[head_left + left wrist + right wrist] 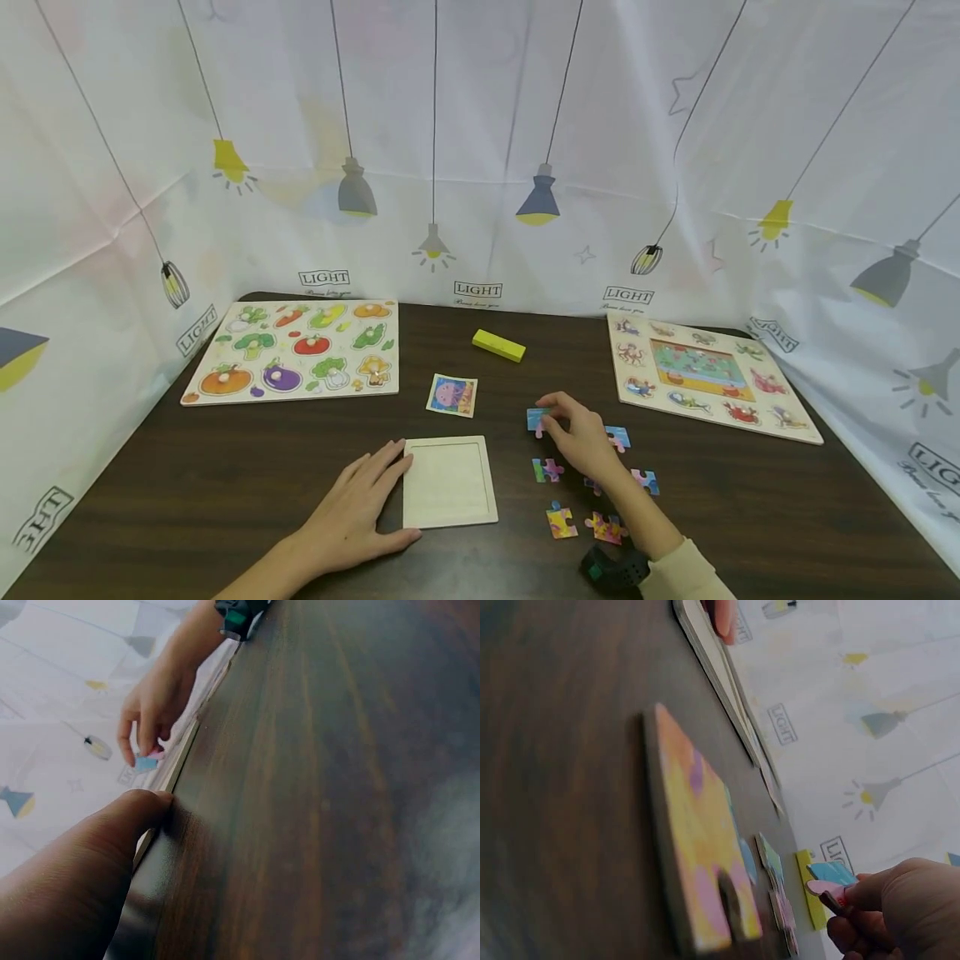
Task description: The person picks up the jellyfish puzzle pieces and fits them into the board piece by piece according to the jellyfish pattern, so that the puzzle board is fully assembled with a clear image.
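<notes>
My left hand (365,505) rests at the left edge of a square wooden puzzle tray (448,482), its fingers straight and spread, the thumb at the near corner. In the left wrist view, the thumb (142,806) touches the tray's side. Between thumb and fingertips, my right hand (577,435) pinches a blue and pink jigsaw piece (535,419); the right wrist view shows this piece (831,874) tilted in the fingers. More jigsaw pieces lie around that arm: a yellow one (561,522), a green and purple one (548,471), and several others partly under the forearm.
A small picture card (452,395) lies behind the tray, with a yellow block (498,345) farther back. The vegetable puzzle board (300,350) lies at the back left, the sea-animal board (712,375) at the back right. A printed white curtain (480,125) hangs behind the dark table (187,483).
</notes>
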Tool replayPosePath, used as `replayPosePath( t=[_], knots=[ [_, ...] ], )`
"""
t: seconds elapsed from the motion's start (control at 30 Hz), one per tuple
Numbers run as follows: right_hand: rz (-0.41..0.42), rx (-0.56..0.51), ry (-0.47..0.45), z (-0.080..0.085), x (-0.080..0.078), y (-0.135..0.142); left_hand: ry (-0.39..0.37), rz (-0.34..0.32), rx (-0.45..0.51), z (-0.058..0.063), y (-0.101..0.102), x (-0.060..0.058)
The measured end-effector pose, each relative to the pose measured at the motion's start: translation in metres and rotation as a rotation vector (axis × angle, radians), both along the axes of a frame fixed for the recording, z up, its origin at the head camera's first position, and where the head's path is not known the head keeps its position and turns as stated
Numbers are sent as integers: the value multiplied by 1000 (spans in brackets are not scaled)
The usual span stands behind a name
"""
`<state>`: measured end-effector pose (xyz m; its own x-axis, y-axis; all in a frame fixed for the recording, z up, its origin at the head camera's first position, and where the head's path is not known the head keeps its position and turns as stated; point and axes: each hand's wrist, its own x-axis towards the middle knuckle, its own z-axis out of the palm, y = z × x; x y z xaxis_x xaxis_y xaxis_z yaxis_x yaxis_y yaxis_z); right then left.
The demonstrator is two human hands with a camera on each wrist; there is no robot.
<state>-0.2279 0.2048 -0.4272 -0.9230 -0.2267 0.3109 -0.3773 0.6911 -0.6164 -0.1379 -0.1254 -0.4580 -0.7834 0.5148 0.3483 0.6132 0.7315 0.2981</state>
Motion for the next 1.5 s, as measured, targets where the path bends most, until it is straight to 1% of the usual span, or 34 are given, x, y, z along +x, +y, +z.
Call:
replayPosePath(
  t=[0.1,0.17,0.33,0.53,0.67,0.9,0.97,1.03,1.07,1.2,1.27,1.5],
  knots=[
    [29,-19,-3,4,4,-8,-10,4,-7,0,0,-1],
    [55,-61,-42,6,7,-13,-16,7,-9,0,0,-1],
    [108,-172,-172,14,13,-25,-27,7,-11,0,2,-3],
    [177,-243,-229,21,19,-41,-32,14,-20,0,3,-3],
    [211,-248,-237,22,21,-52,-49,22,-26,1,3,-2],
    [277,-177,-213,21,21,-71,-47,25,-20,1,1,-1],
    [299,-177,-214,21,22,-75,-45,24,-18,1,1,-1],
    [311,-180,-224,29,27,-82,-46,23,-18,1,0,-1],
    [316,-186,-230,29,26,-85,-48,23,-18,1,0,-1],
    [316,-210,-277,26,24,-93,-68,23,-24,1,0,-1],
    [316,-219,-295,15,18,-95,-82,26,-28,2,1,0],
    [339,-240,-357,9,14,-109,-90,30,-51,3,0,0]
  ],
)
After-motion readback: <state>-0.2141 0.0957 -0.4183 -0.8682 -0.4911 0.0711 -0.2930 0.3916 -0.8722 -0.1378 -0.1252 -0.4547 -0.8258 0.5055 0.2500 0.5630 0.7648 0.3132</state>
